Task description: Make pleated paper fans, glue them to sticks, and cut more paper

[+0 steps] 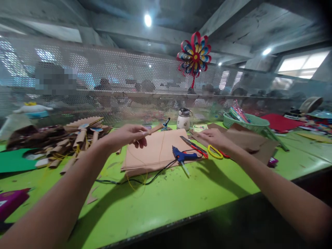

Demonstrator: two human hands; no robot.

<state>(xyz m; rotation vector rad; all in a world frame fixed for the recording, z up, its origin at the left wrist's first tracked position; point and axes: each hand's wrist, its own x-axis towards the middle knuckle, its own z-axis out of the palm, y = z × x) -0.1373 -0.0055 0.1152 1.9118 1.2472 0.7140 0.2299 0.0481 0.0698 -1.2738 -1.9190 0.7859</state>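
Observation:
My left hand (135, 134) is closed on a small brown paper roll (156, 129), held above a stack of light-brown craft paper (149, 150). A thin yellow string (162, 147) trails down over the sheets. To the right, my right hand (214, 136) has its fingers bent together near some darker brown paper; whatever lies between the fingertips is too small to make out. Just below that hand are red-handled scissors (201, 151) and a yellow scissor handle (215, 152). A blue glue gun (181, 155) rests on the paper's right edge, its black cord running left.
Finished paper rolls (59, 147) with yellow strings pile up at left, beside green paper (17, 160). Behind stand a white bottle (183, 121) and a green basket (246, 122). Brown paper sheets (249, 143) lie at right. A perforated metal screen (124, 76) borders the table's back.

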